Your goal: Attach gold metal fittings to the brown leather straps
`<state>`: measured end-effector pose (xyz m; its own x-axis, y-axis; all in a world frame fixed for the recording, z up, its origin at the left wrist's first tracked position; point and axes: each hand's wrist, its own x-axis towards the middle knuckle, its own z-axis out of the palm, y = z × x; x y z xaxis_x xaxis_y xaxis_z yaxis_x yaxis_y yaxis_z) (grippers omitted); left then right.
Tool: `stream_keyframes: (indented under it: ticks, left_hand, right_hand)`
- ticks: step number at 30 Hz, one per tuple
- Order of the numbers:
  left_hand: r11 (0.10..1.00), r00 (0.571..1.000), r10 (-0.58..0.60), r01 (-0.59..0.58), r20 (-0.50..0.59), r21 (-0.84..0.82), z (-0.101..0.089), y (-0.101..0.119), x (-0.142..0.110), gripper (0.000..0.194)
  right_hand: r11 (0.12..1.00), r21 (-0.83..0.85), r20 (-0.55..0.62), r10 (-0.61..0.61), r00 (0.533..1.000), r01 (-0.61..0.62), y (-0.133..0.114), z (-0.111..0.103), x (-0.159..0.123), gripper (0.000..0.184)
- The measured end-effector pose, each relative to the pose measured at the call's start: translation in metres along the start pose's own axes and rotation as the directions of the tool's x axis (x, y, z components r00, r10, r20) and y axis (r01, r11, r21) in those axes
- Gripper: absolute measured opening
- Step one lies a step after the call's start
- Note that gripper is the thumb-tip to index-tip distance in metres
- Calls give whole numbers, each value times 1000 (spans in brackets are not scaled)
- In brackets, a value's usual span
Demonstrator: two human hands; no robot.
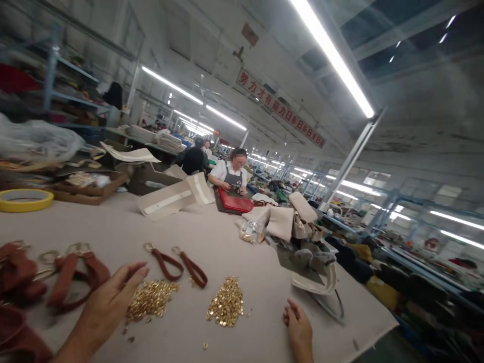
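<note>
My left hand (109, 297) reaches in from the lower left, fingers stretched out, at the left edge of a pile of small gold rivets (153, 300). No held object shows in it. My right hand (298, 325) is low over the table at the right, its fingers curled inward; whatever they may hold is hidden. Between the hands lies a second pile of gold rivets (227, 302). Two brown leather wrist straps (166, 264) with gold rings lie beyond the first pile. More brown straps (79, 277) with metal rings are heaped beside my left hand.
A yellow tape roll (25, 200) and a cardboard box (91, 189) stand at the left. Cream fabric pieces (166, 199) lie at the back. Beige pouches (282, 222) and a bag of gold parts (251, 232) are at the right back. Across the table, a person (230, 176) handles a red bag.
</note>
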<state>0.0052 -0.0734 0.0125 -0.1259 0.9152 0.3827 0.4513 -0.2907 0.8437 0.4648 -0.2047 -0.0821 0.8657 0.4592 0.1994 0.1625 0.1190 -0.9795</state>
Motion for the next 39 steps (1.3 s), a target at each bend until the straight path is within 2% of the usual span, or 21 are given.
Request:
stream_keyframes:
  ticks: [3,8,10,13,15,17,20,23,26,28,31,33,36,39]
  left_hand:
    - [982,990,-101,116,103,-151,-16,-5,-8,56]
    - [921,979,-175,200,104,-335,-61,16,-13,71]
    - [938,983,-178,180,34,-296,-82,26,-14,67]
    - [979,987,-143,131,-69,-155,-110,33,-16,60]
    - [986,987,-137,127,-87,-112,-122,31,-18,58]
    - [986,988,-133,124,-78,-114,-126,25,-21,54]
    - [987,991,-129,124,-46,-100,-117,11,-33,48]
    - [991,989,-134,135,62,-16,-93,-2,-50,45]
    - [1000,980,-14,19,200,-22,-67,-5,-59,40]
    - [996,964,63,-45,258,-74,-53,-1,-55,37]
    - [991,954,48,-9,295,-131,-42,10,-39,37]
    - [987,967,12,30,253,-161,-39,17,-26,39]
    - [977,987,-36,67,154,-201,-37,22,-13,43]
    - [967,988,-72,102,134,-233,-33,18,-10,45]
  right_hand:
    - [999,-16,35,30,999,-30,5,-4,2,52]
    - [998,-17,59,69,996,-69,9,-8,7,60]
    - [997,-32,58,75,996,-73,7,-9,8,60]
    - [995,-84,71,59,996,-53,-2,-5,4,61]
    - [993,-119,112,26,993,-13,-11,6,-4,64]
    - [990,-136,190,-22,982,48,-21,24,-19,65]
    - [977,-132,380,-104,919,166,-39,62,-53,59]
    - [940,-124,585,-190,788,319,-58,105,-93,44]
    - [855,-163,704,-249,665,492,-75,145,-121,33]
    - [781,-203,757,-257,600,591,-83,169,-128,35]
    - [681,-290,808,-203,554,673,-89,199,-126,46]
    - [630,-344,829,-144,540,696,-90,213,-122,48]
    - [579,-380,856,-75,511,721,-88,226,-121,38]
    - [559,-380,868,-60,493,737,-86,230,-130,35]
